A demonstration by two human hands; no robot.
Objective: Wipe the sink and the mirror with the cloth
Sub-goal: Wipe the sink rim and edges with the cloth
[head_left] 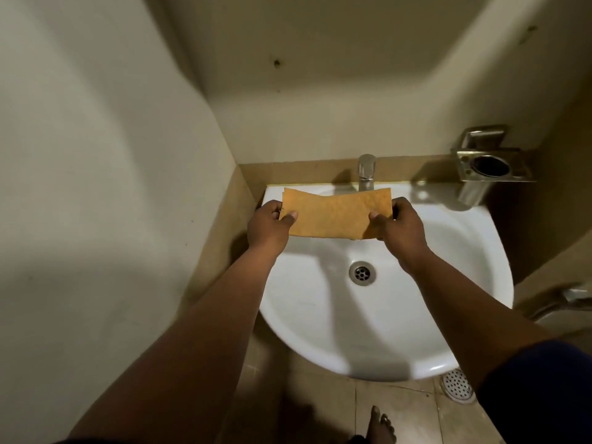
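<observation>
An orange cloth is stretched flat above the back of the white sink. My left hand pinches its left edge and my right hand pinches its right edge, thumbs on top. The cloth hides the base of the chrome tap. The sink's round drain lies below the cloth, between my forearms. No mirror shows in this view.
A metal wall holder with a cup ring hangs right of the tap. Plain walls close in at the left and behind. A floor drain and my bare foot are on the tiled floor under the sink.
</observation>
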